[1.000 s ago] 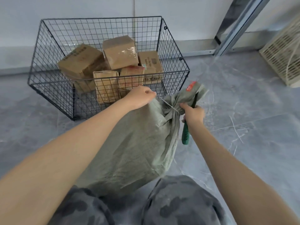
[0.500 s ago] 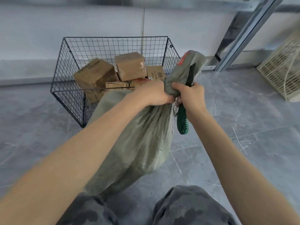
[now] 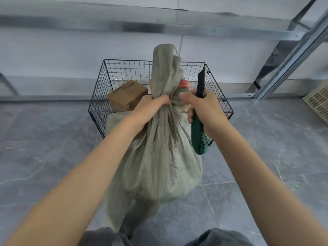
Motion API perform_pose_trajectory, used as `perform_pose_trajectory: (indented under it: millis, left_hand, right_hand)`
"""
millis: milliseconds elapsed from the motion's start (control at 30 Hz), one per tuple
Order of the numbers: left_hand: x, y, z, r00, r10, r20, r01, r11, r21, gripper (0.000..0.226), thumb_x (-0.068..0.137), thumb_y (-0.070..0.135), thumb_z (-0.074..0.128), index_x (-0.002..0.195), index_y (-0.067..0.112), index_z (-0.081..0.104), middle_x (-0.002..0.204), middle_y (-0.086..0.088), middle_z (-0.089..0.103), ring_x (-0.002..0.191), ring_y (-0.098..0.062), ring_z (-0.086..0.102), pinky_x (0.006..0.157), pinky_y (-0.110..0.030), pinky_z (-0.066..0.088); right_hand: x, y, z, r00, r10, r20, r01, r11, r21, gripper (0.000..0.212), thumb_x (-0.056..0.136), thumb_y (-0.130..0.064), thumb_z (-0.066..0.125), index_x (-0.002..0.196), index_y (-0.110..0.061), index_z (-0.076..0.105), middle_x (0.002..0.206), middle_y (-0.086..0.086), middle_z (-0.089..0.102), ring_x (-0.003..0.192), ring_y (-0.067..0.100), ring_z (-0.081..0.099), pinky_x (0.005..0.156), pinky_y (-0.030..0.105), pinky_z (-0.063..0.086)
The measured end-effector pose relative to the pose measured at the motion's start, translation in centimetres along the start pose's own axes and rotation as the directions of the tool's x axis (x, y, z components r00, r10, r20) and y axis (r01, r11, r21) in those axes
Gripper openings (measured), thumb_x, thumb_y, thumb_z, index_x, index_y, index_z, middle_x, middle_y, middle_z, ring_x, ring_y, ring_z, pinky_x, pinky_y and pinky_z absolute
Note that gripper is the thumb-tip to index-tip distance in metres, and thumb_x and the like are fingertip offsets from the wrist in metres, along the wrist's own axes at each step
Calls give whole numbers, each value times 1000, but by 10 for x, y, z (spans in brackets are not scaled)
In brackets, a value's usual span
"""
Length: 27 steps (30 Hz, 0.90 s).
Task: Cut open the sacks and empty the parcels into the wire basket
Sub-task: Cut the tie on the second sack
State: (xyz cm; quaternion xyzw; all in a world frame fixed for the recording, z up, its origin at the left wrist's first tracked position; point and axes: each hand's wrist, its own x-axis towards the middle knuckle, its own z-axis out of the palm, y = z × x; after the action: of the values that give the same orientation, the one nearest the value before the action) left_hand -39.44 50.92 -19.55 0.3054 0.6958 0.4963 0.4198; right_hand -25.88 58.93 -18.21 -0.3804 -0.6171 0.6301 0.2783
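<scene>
A full grey-green woven sack [image 3: 159, 157] hangs upright in front of me, its tied neck bunched and its loose top [image 3: 165, 64] standing up. My left hand [image 3: 150, 107] grips the neck from the left. My right hand [image 3: 200, 107] holds a green-handled utility knife [image 3: 197, 137] with its black tip pointing up, and its fingers also touch the neck. A red tag [image 3: 183, 84] sits on the neck. Behind the sack stands the black wire basket [image 3: 124, 68] with a brown cardboard parcel [image 3: 126, 95] showing inside; the sack hides the rest.
Grey tiled floor [image 3: 53, 139] spreads all round. A slanted metal frame [image 3: 292, 50] stands at the back right, and a cream slatted crate [image 3: 319, 102] sits at the right edge. A white wall with a low ledge runs behind the basket. My knees are at the bottom edge.
Both hands have lifted the sack by its neck, so it now hangs higher and upright in front of the basket. The view has tilted up and most parcels are now hidden.
</scene>
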Motion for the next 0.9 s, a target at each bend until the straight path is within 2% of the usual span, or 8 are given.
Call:
perform_pose_trajectory:
  millis: [233, 333, 433, 533, 600, 700, 800, 900]
  left_hand:
    - [11, -11, -8, 999, -35, -13, 32, 986, -166, 30, 84, 44, 63, 97, 18, 69, 79, -1, 75, 72, -14, 72, 71, -27, 54]
    - [12, -13, -7, 998, -49, -42, 42, 987, -157, 33, 84, 51, 61, 99, 22, 67, 80, 4, 74, 72, -11, 71, 66, -25, 52]
    - [13, -14, -10, 993, -68, -101, 52, 987, -154, 30, 84, 57, 58, 96, 30, 64, 80, 13, 70, 67, 0, 68, 58, -18, 48]
    - [13, -13, -10, 983, -101, -154, 77, 984, -159, 35, 84, 57, 57, 103, 27, 61, 81, 13, 67, 68, 0, 65, 56, -17, 45]
    - [13, -14, -10, 983, -107, -152, 82, 984, -160, 46, 85, 59, 55, 115, 25, 58, 88, 13, 64, 78, -1, 61, 61, -18, 43]
    - [17, -16, -11, 988, -103, -117, 87, 986, -140, 63, 83, 66, 51, 129, 22, 53, 102, 11, 63, 93, -5, 60, 73, -22, 45]
    - [23, -16, -13, 982, -138, -131, 119, 983, -142, 79, 75, 74, 49, 133, 20, 52, 117, 4, 64, 105, -15, 61, 98, -37, 45]
    - [27, -17, -14, 984, -135, -120, 118, 984, -134, 72, 81, 71, 44, 132, 21, 54, 117, 4, 65, 105, -16, 62, 101, -39, 43]
  right_hand:
    - [-5, 11, 18, 953, 159, 258, -222, 946, 238, 31, 83, 15, 39, 76, -15, 33, 66, 3, 38, 55, 14, 40, 54, 30, 41]
    - [-5, 20, 28, 964, 136, 230, -211, 915, 343, 32, 85, 19, 37, 76, -11, 40, 74, 6, 43, 60, 16, 44, 55, 28, 45]
    - [-7, 31, 40, 980, 104, 168, -167, 891, 422, 25, 89, 16, 41, 92, -6, 53, 85, 6, 49, 64, 15, 52, 58, 24, 50]
    - [-12, 35, 45, 979, 110, 169, -187, 812, 552, 25, 93, 9, 37, 104, -2, 56, 76, 6, 52, 57, 15, 50, 55, 29, 51]
    - [-17, 33, 42, 973, 79, 217, -182, 842, 508, 21, 98, -1, 36, 111, -2, 54, 67, 7, 51, 48, 17, 44, 48, 31, 47]
    - [-25, 33, 39, 939, 65, 338, -166, 946, 277, 21, 104, -15, 33, 110, -5, 50, 60, 7, 46, 42, 16, 36, 40, 26, 37]
    - [-26, 34, 41, 880, 162, 447, -276, 939, 204, 16, 104, -18, 33, 99, -8, 45, 58, 7, 44, 39, 14, 34, 38, 23, 34]
    - [-20, 33, 42, 810, 241, 535, -400, 894, 202, 20, 103, -21, 34, 94, -8, 46, 58, 9, 44, 38, 14, 33, 37, 21, 32]
